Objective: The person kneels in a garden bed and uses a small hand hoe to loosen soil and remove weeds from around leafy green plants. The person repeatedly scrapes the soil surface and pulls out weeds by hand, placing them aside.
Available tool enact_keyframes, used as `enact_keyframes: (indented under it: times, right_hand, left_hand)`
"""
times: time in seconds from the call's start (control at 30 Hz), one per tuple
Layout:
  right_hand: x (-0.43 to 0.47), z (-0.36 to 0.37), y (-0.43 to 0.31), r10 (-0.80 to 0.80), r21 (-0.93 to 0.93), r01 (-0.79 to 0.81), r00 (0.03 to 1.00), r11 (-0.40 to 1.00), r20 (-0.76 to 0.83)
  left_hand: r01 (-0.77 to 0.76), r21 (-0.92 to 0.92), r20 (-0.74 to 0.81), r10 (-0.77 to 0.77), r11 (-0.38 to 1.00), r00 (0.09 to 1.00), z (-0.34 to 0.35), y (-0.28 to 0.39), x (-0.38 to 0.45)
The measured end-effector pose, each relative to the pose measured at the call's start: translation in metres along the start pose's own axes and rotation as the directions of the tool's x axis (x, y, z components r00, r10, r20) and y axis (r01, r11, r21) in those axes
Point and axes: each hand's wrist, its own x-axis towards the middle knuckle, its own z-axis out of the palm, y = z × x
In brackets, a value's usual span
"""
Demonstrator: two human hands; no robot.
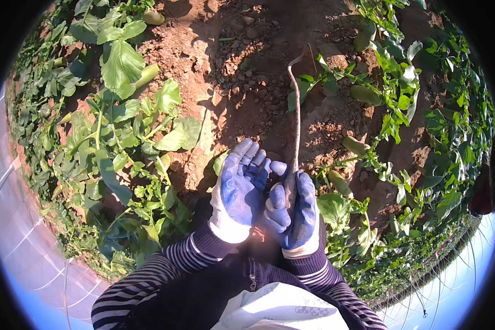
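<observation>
A long, pale, tapering root [298,123], thick at the base and thin at its bent tip, runs away from me over the soil. My right hand [295,214], in a blue-coated white work glove, is shut around its thick lower end, where soil seems to cling. Whatever continues below the fingers is hidden. Beside it, my left hand [239,194] in a matching glove has its palm turned up and its fingers loosely bent. Nothing shows in that palm, and its fingertips are close to the right hand's fingers.
Leafy radish plants [123,111] line the left, with a green radish [147,75] exposed. On the right, several more radishes [365,95] lie among leaves. Cloddy brown soil [247,82] runs between the rows. Plastic sheeting [29,251] borders the left; white cloth [280,309] covers my lap.
</observation>
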Motion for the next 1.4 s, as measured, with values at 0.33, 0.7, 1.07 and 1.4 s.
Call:
enact_keyframes:
  times: [0.33, 0.7, 1.07, 1.4]
  right_hand:
    - [0.016, -0.017, 0.012, 0.203, 0.298, -0.183, 0.978, 0.937, -0.037]
    - [-0.003, -0.072, 0.058, 0.178, 0.087, -0.157, 0.918, 0.984, -0.354]
    - [-0.062, -0.036, -0.013, 0.164, -0.156, -0.217, 0.94, 0.964, -0.298]
    - [-0.035, 0.017, -0.052, 0.073, -0.409, -0.211, 0.942, 0.888, -0.327]
  left_hand:
    - [0.029, -0.09, -0.073, -0.036, 0.996, 0.997, -0.008, -0.014, -0.005]
    - [0.373, 0.388, -0.489, -0.155, 0.843, 0.858, -0.056, -0.042, -0.037]
    - [0.042, 0.613, -0.231, 0.128, 0.789, 0.965, 0.014, 0.044, -0.119]
    - [0.004, 0.486, -0.09, 0.046, 0.874, 0.995, 0.095, 0.024, -0.092]
